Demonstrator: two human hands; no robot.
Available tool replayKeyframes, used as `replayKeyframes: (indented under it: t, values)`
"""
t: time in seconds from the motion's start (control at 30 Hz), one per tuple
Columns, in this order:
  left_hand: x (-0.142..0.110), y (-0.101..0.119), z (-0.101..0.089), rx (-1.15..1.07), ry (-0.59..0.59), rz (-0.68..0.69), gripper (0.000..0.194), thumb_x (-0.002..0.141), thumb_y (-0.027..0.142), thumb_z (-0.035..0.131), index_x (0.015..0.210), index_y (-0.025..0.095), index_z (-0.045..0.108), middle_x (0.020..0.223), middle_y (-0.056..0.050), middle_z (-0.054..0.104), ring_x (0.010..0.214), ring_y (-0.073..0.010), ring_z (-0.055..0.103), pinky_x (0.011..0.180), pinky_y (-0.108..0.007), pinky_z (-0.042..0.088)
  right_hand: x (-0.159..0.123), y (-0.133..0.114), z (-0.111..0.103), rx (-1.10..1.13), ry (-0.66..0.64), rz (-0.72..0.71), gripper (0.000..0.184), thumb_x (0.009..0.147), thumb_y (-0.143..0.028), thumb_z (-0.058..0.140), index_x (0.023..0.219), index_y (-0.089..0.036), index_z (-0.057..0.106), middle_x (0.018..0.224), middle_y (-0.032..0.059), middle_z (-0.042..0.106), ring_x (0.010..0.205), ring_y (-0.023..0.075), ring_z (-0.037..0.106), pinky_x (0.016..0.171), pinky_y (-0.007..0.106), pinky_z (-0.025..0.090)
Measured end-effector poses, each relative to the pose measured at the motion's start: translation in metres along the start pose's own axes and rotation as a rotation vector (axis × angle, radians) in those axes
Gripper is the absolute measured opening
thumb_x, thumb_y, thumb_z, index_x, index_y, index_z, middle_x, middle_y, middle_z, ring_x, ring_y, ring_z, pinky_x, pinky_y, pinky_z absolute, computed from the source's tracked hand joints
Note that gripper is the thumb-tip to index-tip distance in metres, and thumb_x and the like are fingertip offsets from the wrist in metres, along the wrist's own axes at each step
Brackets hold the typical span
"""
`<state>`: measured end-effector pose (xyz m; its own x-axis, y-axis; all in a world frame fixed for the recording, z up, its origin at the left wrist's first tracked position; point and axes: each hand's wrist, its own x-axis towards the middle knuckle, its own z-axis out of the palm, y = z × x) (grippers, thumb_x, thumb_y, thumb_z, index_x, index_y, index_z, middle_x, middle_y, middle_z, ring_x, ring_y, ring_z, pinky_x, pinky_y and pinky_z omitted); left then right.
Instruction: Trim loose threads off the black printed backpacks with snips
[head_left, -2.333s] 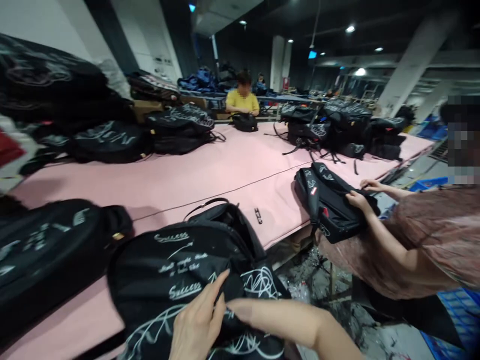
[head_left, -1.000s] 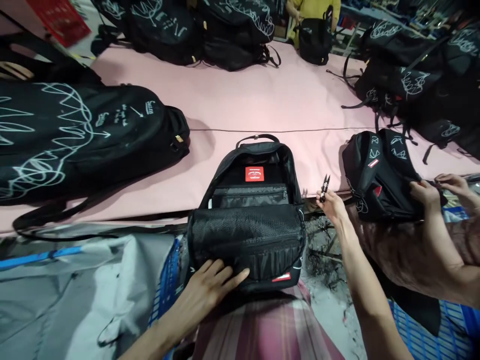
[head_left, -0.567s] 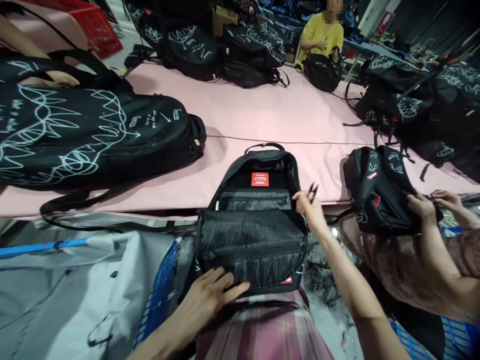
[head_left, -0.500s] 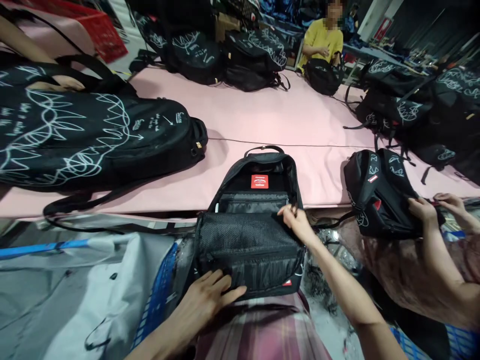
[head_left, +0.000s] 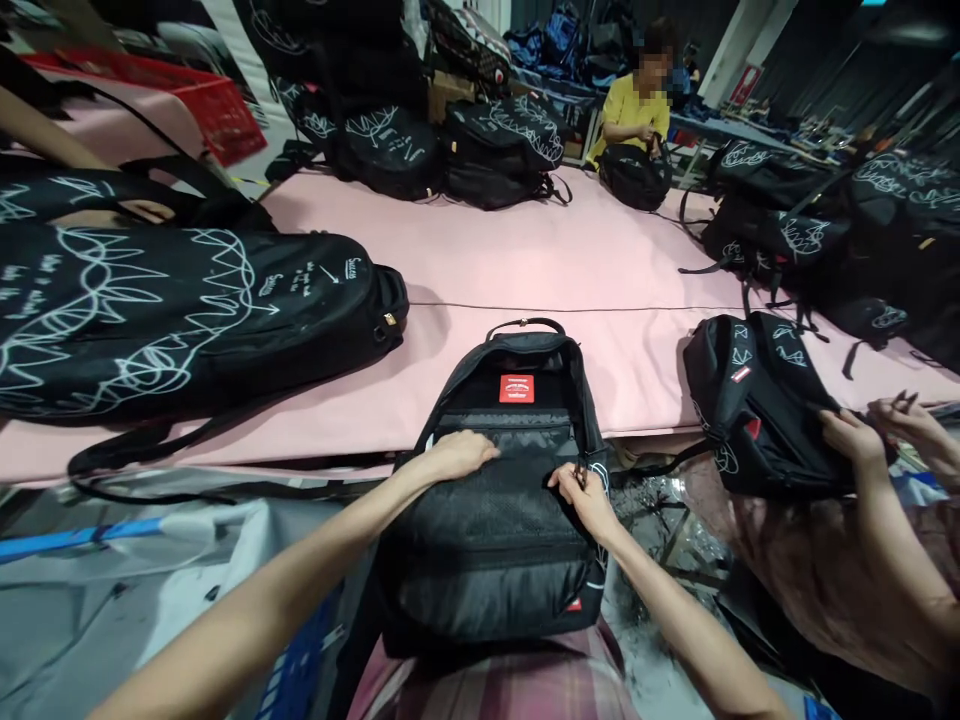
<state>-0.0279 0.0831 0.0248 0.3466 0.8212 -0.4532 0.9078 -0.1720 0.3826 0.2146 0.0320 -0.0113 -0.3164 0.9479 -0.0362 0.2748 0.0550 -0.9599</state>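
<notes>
Workshop floor, pink table [head_left: 495,260] ahead of you. Your black bag [head_left: 487,520] lies open between your plaid lap [head_left: 495,690] and the table edge, top end on the table, red label [head_left: 517,389] showing inside. Your left hand [head_left: 459,455] has its fingers curled at the inner panel's upper edge; can't tell if they pinch it. Your right hand [head_left: 583,488] is closed around dark snips [head_left: 580,474], mostly hidden, at the panel's right side. Left of it: big scribbled bag [head_left: 225,310], a co-worker's hand [head_left: 146,211] at its strap. Right: another co-worker's hands [head_left: 851,437] at a strapped bag [head_left: 757,410]. Far side: person in yellow [head_left: 637,105] with a small bag [head_left: 636,176], piled bags [head_left: 502,140] nearby.
</notes>
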Motion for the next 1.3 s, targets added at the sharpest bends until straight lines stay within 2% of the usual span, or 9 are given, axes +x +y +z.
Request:
replayKeyframes:
  t: [0.13,0.23,0.33,0.5,0.63,0.7,0.93,1.17,1.3]
  values:
    - [-0.013,0.008,0.019,0.047,0.042,0.055,0.038,0.09,0.035,0.031,0.088,0.019,0.065,0.093,-0.008,0.067,0.09,-0.0249,0.063,0.076,-0.033,0.044,0.05,-0.028,-0.006,-0.258,-0.133,-0.101,0.031,0.091,-0.037,0.039,0.089,-0.018,0.063,0.078,0.0017,0.062,0.071,0.0143,0.057,0.068,0.025,0.042]
    - [-0.029,0.016,0.024,0.082,0.089,0.077,0.036,0.091,0.033,0.03,0.092,0.019,0.063,0.097,-0.007,0.065,0.09,-0.0234,0.062,0.077,-0.033,0.044,0.101,-0.043,0.02,-0.66,-0.24,-0.145,0.029,0.092,-0.032,0.038,0.114,-0.024,0.056,0.115,0.0029,0.06,0.1,0.0167,0.056,0.08,0.026,0.041]
    - [-0.038,0.014,0.027,0.097,0.115,0.048,0.036,0.091,0.034,0.031,0.089,0.02,0.063,0.095,-0.006,0.064,0.085,-0.0226,0.063,0.073,-0.033,0.046,0.129,-0.044,0.054,-0.89,-0.384,-0.109,0.03,0.092,-0.036,0.039,0.119,-0.028,0.052,0.119,0.0034,0.058,0.103,0.019,0.056,0.08,0.027,0.041]
    - [-0.042,-0.01,0.045,0.058,0.17,-0.169,0.038,0.091,0.039,0.031,0.092,0.019,0.063,0.094,-0.007,0.063,0.081,-0.0231,0.064,0.07,-0.034,0.049,0.126,-0.022,0.051,-1.0,-0.437,-0.035,0.026,0.092,-0.038,0.04,0.107,-0.023,0.056,0.101,0.0081,0.064,0.089,0.0232,0.062,0.072,0.03,0.041]
    - [-0.033,-0.023,0.066,0.068,0.509,-0.301,0.037,0.089,0.034,0.039,0.112,0.007,0.054,0.113,-0.017,0.057,0.101,-0.0251,0.058,0.083,-0.034,0.048,0.121,-0.011,0.031,-1.04,-0.421,0.014,0.027,0.092,-0.04,0.038,0.106,-0.025,0.055,0.099,0.0065,0.063,0.087,0.0232,0.062,0.067,0.028,0.04]
    - [-0.027,-0.027,0.073,0.069,0.574,-0.292,0.041,0.088,0.031,0.041,0.118,0.005,0.051,0.121,-0.02,0.053,0.109,-0.0279,0.054,0.089,-0.037,0.047,0.12,-0.008,0.03,-1.042,-0.41,0.011,0.027,0.092,-0.042,0.037,0.108,-0.026,0.053,0.101,0.0054,0.062,0.087,0.023,0.062,0.066,0.028,0.04]
    - [-0.016,-0.037,0.075,0.027,0.353,-0.116,0.039,0.092,0.028,0.032,0.113,0.011,0.06,0.122,-0.013,0.057,0.115,-0.0223,0.052,0.098,-0.034,0.041,0.123,-0.008,0.036,-1.041,-0.403,-0.077,0.029,0.092,-0.039,0.039,0.115,-0.028,0.053,0.104,0.0035,0.061,0.088,0.0188,0.061,0.07,0.026,0.041]
    - [-0.008,-0.032,0.063,0.037,0.251,-0.103,0.037,0.092,0.028,0.031,0.109,0.015,0.062,0.118,-0.01,0.06,0.111,-0.02,0.055,0.095,-0.032,0.043,0.191,-0.051,-0.011,-0.993,-0.273,-0.291,0.039,0.087,-0.009,0.037,0.12,-0.02,0.054,0.127,0.0097,0.05,0.121,0.0224,0.04,0.099,0.039,0.028]
    - [-0.009,-0.028,0.058,0.054,0.246,-0.111,0.038,0.093,0.029,0.029,0.111,0.014,0.059,0.122,-0.012,0.057,0.114,-0.0204,0.053,0.095,-0.033,0.043,0.2,-0.073,-0.02,-0.553,-0.18,-0.332,0.03,0.086,-0.017,0.045,0.113,-0.018,0.058,0.126,0.0094,0.053,0.121,0.0222,0.042,0.102,0.042,0.028]
